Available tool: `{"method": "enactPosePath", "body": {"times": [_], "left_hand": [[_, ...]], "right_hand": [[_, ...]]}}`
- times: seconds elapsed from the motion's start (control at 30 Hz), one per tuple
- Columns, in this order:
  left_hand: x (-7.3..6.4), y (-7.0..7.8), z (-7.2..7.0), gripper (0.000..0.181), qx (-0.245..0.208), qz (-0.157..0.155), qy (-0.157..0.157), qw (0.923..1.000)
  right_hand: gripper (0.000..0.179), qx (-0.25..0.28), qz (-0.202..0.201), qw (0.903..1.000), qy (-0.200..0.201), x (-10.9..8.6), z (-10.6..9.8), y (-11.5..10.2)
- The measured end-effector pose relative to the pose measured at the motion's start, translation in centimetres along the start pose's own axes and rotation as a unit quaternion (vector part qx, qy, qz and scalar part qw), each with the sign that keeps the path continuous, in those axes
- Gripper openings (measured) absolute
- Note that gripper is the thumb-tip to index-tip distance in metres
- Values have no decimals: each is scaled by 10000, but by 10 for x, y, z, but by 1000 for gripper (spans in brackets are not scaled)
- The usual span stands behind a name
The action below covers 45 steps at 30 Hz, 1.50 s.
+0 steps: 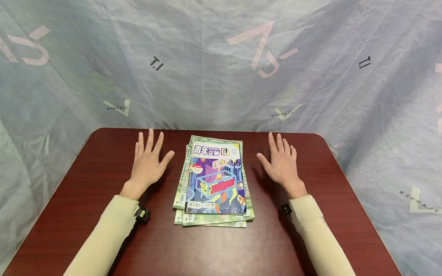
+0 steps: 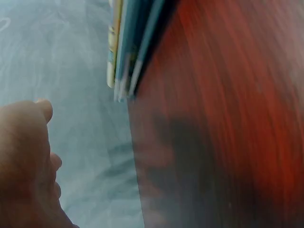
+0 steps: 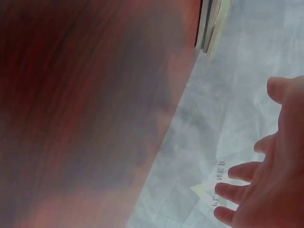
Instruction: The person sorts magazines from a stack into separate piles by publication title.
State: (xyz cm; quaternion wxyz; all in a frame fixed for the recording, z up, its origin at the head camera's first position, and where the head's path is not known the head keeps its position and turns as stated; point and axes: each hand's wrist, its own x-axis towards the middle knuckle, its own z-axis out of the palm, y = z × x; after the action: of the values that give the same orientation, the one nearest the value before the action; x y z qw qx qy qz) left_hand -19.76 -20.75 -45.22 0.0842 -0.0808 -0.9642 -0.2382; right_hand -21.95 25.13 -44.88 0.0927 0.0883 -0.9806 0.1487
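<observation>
A loose stack of several magazines (image 1: 216, 184) lies in the middle of the table, the top one with a purple and blue cover and a white title band. Green-covered magazines (image 1: 214, 219) stick out unevenly beneath it. To the left of the stack, my left hand (image 1: 146, 165) is held over the table with its fingers spread and nothing in it. On the other side, my right hand (image 1: 281, 165) hovers likewise, fingers extended, palm down. Both wrist views show the stack's edge (image 2: 130, 52) apart from the fingers.
The dark red wooden table (image 1: 221, 249) has rounded far corners. A grey printed cloth (image 1: 203, 76) hangs right behind it and along both sides. A small black wrist device (image 1: 142, 214) sits at the left cuff, another (image 1: 286, 208) at the right.
</observation>
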Motion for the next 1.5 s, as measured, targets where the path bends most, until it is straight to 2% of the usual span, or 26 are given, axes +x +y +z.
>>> {"method": "enactPosePath", "body": {"times": [0.13,0.3,0.67,1.07,1.27,1.5], "left_hand": [[-1,8,1,86,-186,11,21,9998],[-2,18,1,85,-382,35,20,9993],[-7,27,15,82,-677,-76,95,9976],[-16,40,22,81,-1123,-340,-5,9931],[-16,46,29,82,-1345,-417,182,9899],[-19,52,38,84,-1558,-692,295,9849]], "right_hand": [[89,200,-7,9996,177,-2,2,-3],[88,462,9,9987,207,-5,5,-7],[84,900,127,9951,380,-12,7,-16],[82,1123,245,9928,343,-16,5,-26],[78,1318,192,9903,394,-18,5,-29],[73,1556,206,9863,508,-21,6,-33]]}}
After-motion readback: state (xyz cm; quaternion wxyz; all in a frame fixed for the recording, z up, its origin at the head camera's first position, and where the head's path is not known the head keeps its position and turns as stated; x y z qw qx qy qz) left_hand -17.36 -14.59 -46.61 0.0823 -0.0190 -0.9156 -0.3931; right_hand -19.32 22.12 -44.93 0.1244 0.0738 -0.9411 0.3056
